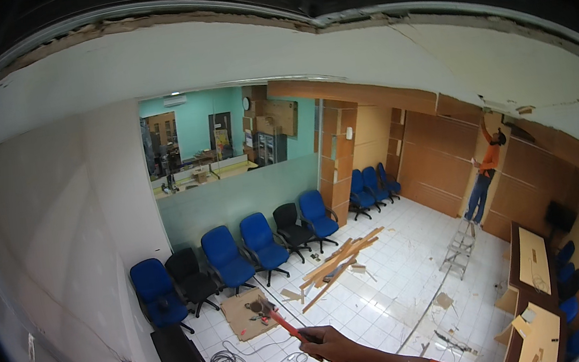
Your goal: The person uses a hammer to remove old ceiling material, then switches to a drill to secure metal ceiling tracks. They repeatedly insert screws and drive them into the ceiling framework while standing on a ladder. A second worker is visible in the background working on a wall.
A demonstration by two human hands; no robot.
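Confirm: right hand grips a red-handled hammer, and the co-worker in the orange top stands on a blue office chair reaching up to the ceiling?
Not quite. In the head view the right hand does grip the red-handled hammer, but the co-worker in the orange top stands on a metal stepladder, not a chair, reaching up to the ceiling.

We see a dim, bluish room, brighter only above our right hand (326,342), where the lit teal room behind the window (219,135) glows. Below that hand, soft glare sits on the white floor tiles (395,285). Shadows are faint and diffuse. The fisheye bends the walls and ceiling edge strongly, a black rim rings the view, and far details up and right of the hand look soft.
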